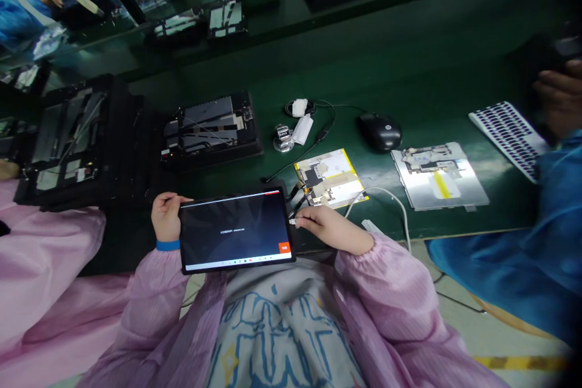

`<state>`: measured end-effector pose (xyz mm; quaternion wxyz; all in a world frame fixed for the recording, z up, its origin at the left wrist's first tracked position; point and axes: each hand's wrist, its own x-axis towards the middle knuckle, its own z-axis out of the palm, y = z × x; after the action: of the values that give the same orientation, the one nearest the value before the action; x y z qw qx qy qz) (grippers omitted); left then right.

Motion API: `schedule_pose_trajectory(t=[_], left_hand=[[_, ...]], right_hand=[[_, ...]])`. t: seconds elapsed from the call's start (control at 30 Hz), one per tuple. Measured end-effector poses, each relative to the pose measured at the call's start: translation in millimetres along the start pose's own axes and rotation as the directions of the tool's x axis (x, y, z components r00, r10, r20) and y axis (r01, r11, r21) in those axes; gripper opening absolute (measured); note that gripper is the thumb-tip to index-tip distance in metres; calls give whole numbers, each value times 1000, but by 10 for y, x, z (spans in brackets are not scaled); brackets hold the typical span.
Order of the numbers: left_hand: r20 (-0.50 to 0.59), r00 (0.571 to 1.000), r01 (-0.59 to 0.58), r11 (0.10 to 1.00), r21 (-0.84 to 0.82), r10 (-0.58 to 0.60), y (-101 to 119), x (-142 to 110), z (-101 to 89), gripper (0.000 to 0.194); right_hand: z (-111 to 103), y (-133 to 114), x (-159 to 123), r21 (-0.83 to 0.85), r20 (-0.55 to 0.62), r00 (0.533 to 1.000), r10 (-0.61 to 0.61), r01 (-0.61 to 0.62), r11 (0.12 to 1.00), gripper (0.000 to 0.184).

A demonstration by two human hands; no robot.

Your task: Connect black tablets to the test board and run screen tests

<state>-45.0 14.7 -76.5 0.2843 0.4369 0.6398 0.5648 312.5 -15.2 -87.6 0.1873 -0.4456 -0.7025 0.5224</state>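
A black tablet with a lit dark screen and an orange button rests at the near edge of the green bench. My left hand grips its left edge, fingers curled round it. My right hand is at the tablet's right edge, fingers pinched on a small white connector at the end of a white cable. Just beyond my right hand lies an opened assembly with a yellow sheet.
Black trays holding opened tablets sit at the left and centre. A mouse, a metal back plate, a keyboard and a small counter lie on the bench. A person's blue sleeve is at the right, a pink sleeve at the left.
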Motion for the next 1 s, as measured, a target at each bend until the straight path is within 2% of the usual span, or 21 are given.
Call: schedule_pose_trajectory(t=[0.17, 0.37, 0.63, 0.77, 0.9, 1.0], left_hand=[[-5, 1000, -8, 1000, 14, 8, -23, -4, -15, 30], [-3, 1000, 4, 999, -42, -4, -55, -16, -32, 30], [-39, 999, 10, 995, -99, -14, -19, -68, -52, 29], [-49, 999, -6, 993, -116, 0, 26, -56, -43, 29], [14, 1000, 7, 988, -154, -5, 91, -34, 39, 31], [100, 993, 81, 981, -174, -64, 92, -23, 78, 36]], right_hand=[[16, -49, 30, -97, -24, 999, 24, -26, 995, 24], [72, -51, 22, -1, -18, 999, 30, -30, 1000, 27], [103, -182, -39, 5, -62, 997, 41, -41, 999, 28], [73, -224, -27, -60, -96, 994, 47, -53, 997, 28], [47, -178, -33, -112, -189, 982, 10, -32, 993, 24], [62, -98, -67, -191, -271, 960, -75, 23, 981, 21]])
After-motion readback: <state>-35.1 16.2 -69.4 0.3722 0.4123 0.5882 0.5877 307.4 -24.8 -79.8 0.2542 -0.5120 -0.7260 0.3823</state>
